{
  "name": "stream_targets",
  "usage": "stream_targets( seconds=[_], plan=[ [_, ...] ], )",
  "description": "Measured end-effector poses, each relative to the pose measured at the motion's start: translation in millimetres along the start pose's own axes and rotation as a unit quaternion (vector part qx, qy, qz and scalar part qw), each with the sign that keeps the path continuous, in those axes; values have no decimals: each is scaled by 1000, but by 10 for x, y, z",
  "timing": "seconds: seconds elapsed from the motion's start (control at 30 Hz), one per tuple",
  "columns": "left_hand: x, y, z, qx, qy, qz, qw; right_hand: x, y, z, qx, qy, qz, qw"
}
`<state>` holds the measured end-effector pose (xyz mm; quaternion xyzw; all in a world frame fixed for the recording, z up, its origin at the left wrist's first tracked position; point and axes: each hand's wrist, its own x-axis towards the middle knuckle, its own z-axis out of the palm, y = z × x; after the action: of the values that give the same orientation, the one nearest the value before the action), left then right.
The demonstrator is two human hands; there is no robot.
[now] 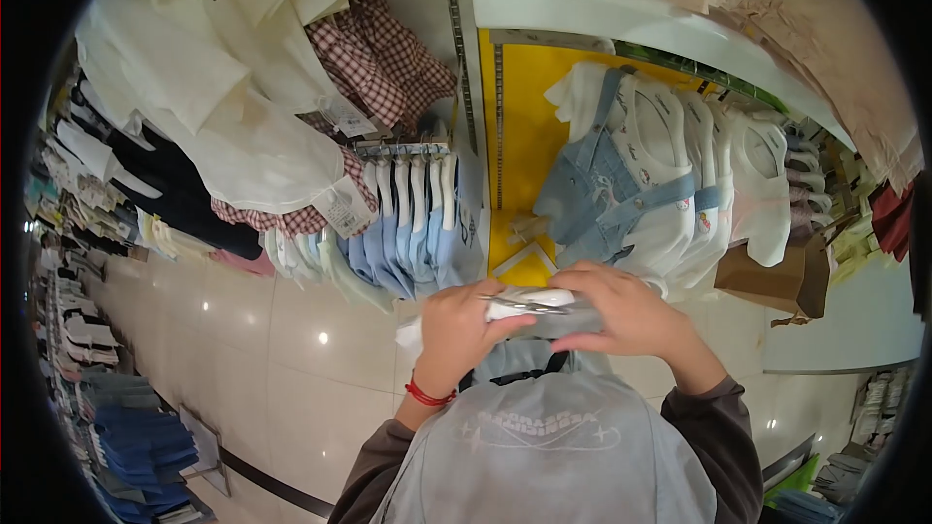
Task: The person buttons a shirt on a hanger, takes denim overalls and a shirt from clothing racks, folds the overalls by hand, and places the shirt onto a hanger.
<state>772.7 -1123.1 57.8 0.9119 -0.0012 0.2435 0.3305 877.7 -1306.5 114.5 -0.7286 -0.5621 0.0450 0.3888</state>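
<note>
In front of my chest, my left hand is closed around the left end of a white bundle with thin shiny metal pieces across it. These pieces look like hanger hooks, but I cannot make them out for sure. My right hand grips the right end, fingers over the top and thumb below. Greyish, see-through material shows beside my right fingers. White cloth or plastic sticks out to the left of my left hand. Below the hands is the grey apron that I wear, and a red cord bracelet circles my left wrist.
Blue shirts on white hangers hang ahead on the left, beneath cream tops with checked cloth. Right of them hang denim overalls and white shirts against a yellow panel. A cardboard box stands at right. Racks of clothes line the far left.
</note>
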Motion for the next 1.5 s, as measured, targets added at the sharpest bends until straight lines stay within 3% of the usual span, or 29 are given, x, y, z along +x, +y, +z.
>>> stream_targets(
  seconds=[0.1, 0.17, 0.3, 0.43, 0.53, 0.63, 0.87, 0.97, 1.1, 1.17, 1.27, 1.3, 1.4, 1.43, 1.5],
  plan=[
    [85, 46, 69, 25, -40, 28, 998, 4, 81, -51, 26, -157, 187, 969],
    [137, 11, 77, 35, -84, 8, 996, -21, 170, -75, 28, -156, 183, 970],
    [137, -192, 130, 60, -72, 13, 996, -84, 368, -235, -22, -110, 130, 985],
    [190, -232, 122, 62, -84, -2, 995, -132, 479, -329, 64, -37, 163, 984],
    [306, -159, 164, 34, -93, 25, 995, -76, 435, -380, -39, -60, 115, 991],
    [413, -127, 231, 22, -100, 55, 993, -23, 351, -364, -50, -80, 102, 990],
    [575, -129, 193, 88, -2, 64, 994, -159, 499, -479, 162, -12, 231, 959],
    [623, -40, 234, 43, -9, 90, 995, -60, 474, -458, 347, 35, 229, 909],
    [507, 311, 388, -238, -129, 19, 962, 208, 485, -188, 384, 182, 205, 882],
    [413, 403, 513, -360, -170, -48, 916, 341, 525, 24, 339, 215, 221, 889],
    [332, 259, 650, -430, -151, -155, 876, 395, 672, 387, 322, 239, 185, 897],
    [308, 142, 650, -361, -125, -146, 913, 396, 700, 455, 359, 230, 180, 886],
    [231, -199, 518, -283, -93, -102, 949, 335, 727, 288, 190, 146, 141, 961],
    [217, -245, 397, -275, -113, -98, 950, 336, 732, 202, 87, 207, 101, 969],
    [195, -268, 89, -259, -153, -89, 950, 348, 685, -89, -64, 201, 68, 975]
  ],
)
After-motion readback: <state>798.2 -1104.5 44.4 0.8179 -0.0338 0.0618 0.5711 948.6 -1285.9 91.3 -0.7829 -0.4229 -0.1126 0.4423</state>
